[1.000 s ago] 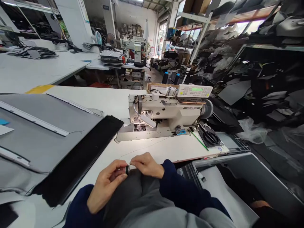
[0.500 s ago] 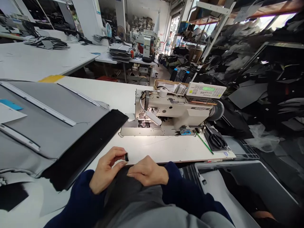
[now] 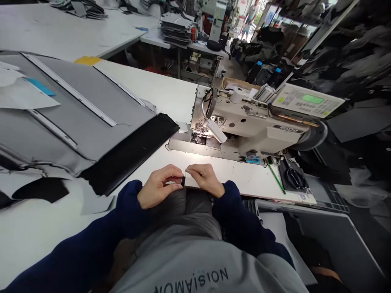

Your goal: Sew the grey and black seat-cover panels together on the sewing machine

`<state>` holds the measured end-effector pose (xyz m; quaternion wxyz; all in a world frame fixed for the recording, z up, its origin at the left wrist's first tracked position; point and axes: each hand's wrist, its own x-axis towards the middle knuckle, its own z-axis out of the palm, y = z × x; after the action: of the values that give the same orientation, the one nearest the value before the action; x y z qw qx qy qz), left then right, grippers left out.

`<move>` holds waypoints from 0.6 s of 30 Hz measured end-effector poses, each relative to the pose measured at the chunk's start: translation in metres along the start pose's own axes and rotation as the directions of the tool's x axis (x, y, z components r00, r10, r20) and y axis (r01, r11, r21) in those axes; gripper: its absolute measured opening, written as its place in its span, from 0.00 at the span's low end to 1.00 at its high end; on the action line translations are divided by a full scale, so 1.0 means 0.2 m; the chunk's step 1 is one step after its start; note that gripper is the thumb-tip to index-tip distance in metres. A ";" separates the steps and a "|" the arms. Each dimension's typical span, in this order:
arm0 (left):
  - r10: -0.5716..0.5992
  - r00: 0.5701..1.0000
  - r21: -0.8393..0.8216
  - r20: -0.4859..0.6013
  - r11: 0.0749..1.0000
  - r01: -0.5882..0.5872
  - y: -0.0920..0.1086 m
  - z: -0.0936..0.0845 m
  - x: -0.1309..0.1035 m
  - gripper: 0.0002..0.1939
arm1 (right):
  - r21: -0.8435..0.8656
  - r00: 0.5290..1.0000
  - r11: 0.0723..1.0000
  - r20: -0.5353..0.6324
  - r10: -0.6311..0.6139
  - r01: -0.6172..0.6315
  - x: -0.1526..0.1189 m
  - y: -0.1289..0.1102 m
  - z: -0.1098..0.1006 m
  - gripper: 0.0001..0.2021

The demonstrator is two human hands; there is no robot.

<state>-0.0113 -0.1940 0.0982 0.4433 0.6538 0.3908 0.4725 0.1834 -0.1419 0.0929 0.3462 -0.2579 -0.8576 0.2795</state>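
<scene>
In my left hand (image 3: 160,187) is a small black bobbin (image 3: 183,181), pinched between thumb and fingertips with its rim outward. Just beside it, my right hand (image 3: 206,178) is closed with thumb and finger pressed together; whatever is in that pinch is too fine to make out. Both hands are above my lap at the table's front edge. Beyond them stands a sewing machine (image 3: 259,130), its lamp (image 3: 216,130) lit over the needle area. To the left lies a large grey fabric panel (image 3: 82,87) with white strips and a black band (image 3: 131,152).
A green pencil-like stick (image 3: 275,177) and black-handled scissors (image 3: 296,179) lie right of the machine. At lower right stands a grey bin (image 3: 332,228) with material inside. A control panel (image 3: 308,99) sits atop the machine. Stacked dark pieces (image 3: 175,28) are on a farther table.
My view has tilted downward. My right hand has lifted from my lap and come up close to the bobbin. My left hand still holds the bobbin.
</scene>
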 end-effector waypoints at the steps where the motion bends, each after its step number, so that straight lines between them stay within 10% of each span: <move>1: 0.005 1.000 -0.016 -0.016 1.000 -0.005 -0.01 0.00 0.00 0.09 | 0.019 1.000 1.000 0.025 0.006 -0.006 -0.01 0.00 0.01 0.12; 6: 0.031 0.997 0.041 -0.068 0.999 -0.028 -0.05 0.00 -0.01 0.09 | 0.092 0.963 0.980 0.192 -0.190 0.175 -0.03 -0.09 -0.01 0.10; 13: -0.047 0.998 -0.176 -0.047 0.984 0.038 0.02 0.03 -0.03 0.08 | 0.089 0.989 0.985 0.004 0.151 -0.150 -0.02 0.03 0.03 0.13; 18: -0.009 0.985 -0.055 -0.171 0.998 0.000 0.00 -0.01 -0.02 0.07 | 0.060 0.968 0.992 0.220 -0.119 0.109 -0.07 -0.07 0.07 0.12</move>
<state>-0.0142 -0.1968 0.0973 0.4272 0.5974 0.4158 0.5364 0.1791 -0.1658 0.0875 0.2692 -0.1668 -0.8976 0.3068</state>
